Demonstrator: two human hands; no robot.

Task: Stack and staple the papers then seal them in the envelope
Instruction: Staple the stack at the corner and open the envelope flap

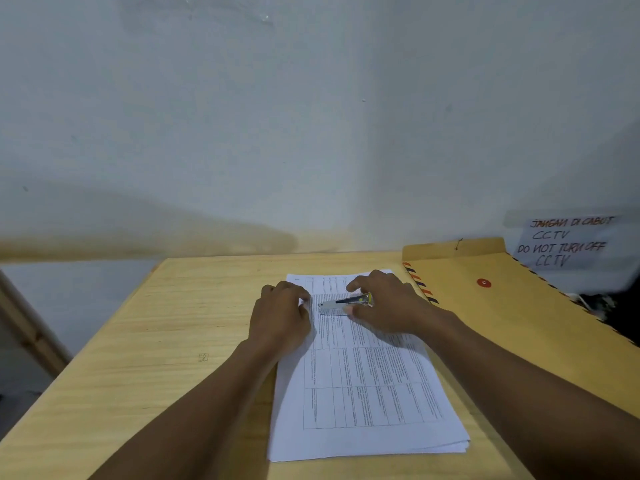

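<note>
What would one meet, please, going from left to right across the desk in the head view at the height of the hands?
Bare desk → left hand → stapler → right hand → envelope.

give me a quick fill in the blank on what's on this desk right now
1. The stapler lies on top of the ____ of papers.
2. The envelope lies to the ____ of the papers.
3. The right hand grips the ____.
4. The left hand presses on the papers' ____ edge.

Missing words: stack; right; stapler; left
</note>
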